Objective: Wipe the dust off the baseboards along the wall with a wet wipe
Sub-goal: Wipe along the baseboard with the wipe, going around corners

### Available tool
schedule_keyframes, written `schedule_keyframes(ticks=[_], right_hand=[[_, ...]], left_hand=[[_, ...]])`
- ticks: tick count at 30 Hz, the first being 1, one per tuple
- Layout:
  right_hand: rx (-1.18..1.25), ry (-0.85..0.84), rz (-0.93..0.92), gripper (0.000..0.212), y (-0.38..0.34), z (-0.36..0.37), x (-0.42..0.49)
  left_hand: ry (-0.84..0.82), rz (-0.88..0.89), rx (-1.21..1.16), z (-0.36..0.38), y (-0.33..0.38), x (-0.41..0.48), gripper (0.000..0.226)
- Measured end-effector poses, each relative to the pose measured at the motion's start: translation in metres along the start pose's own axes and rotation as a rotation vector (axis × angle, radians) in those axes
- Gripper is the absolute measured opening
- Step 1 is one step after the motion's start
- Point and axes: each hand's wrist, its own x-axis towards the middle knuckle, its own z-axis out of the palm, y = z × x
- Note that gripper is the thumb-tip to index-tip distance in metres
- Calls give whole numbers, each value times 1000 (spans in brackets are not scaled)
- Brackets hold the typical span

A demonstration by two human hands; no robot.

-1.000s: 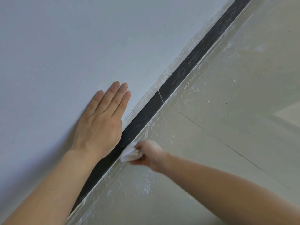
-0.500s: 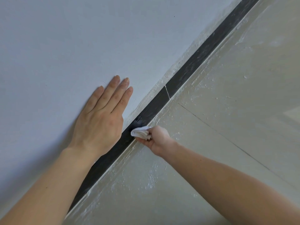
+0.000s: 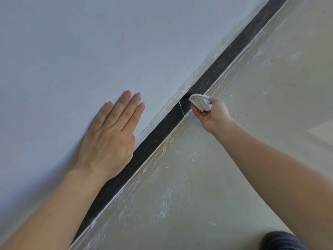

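A dark baseboard (image 3: 223, 58) runs diagonally from lower left to upper right between the pale wall (image 3: 90, 42) and the floor. My right hand (image 3: 210, 114) grips a folded white wet wipe (image 3: 199, 102) and presses it against the baseboard just past a thin joint line (image 3: 181, 108). Beyond the wipe the board looks streaked with pale dust. My left hand (image 3: 111, 136) lies flat on the wall with straight fingers, above the baseboard.
The floor (image 3: 252, 132) is light tile with white paint or plaster specks near the wall. A rough plaster edge tops the baseboard. A dark clothed knee (image 3: 282, 240) shows at the bottom right.
My right hand has slid the wipe up and to the right along the baseboard, passing the joint line. My left hand has stayed flat on the wall.
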Motion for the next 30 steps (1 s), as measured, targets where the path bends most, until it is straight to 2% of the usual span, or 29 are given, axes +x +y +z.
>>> schedule_keyframes(ticks=[1,4,5,8,11,14,19,24,26,30], right_hand=[[-84,2,-25,19,-1,-2,-1],[-817,134,-256,10,14,-10,-4],[-903,129,-287,13,20,-12,-6],[-861,83,-170,15,31,-15,-7],[-608,29,32,5,37,-9,-3],[-466,27,135,26,32,0,7],[-416,21,43,32,-10,12,30],[-501,152,-3,14,-65,16,60],[-485,164,-46,14,-88,14,72],[-194,128,-182,26,-135,4,85]], left_hand=[[2,-1,1,0,1,1,61],[9,6,0,0,5,7,61],[10,11,-1,0,6,10,61],[18,46,3,1,11,22,60],[35,111,28,2,14,42,59],[57,182,59,4,16,70,59],[61,275,162,7,22,119,60],[76,279,227,7,33,156,62],[88,288,226,7,37,169,62],[82,309,253,6,40,188,61]])
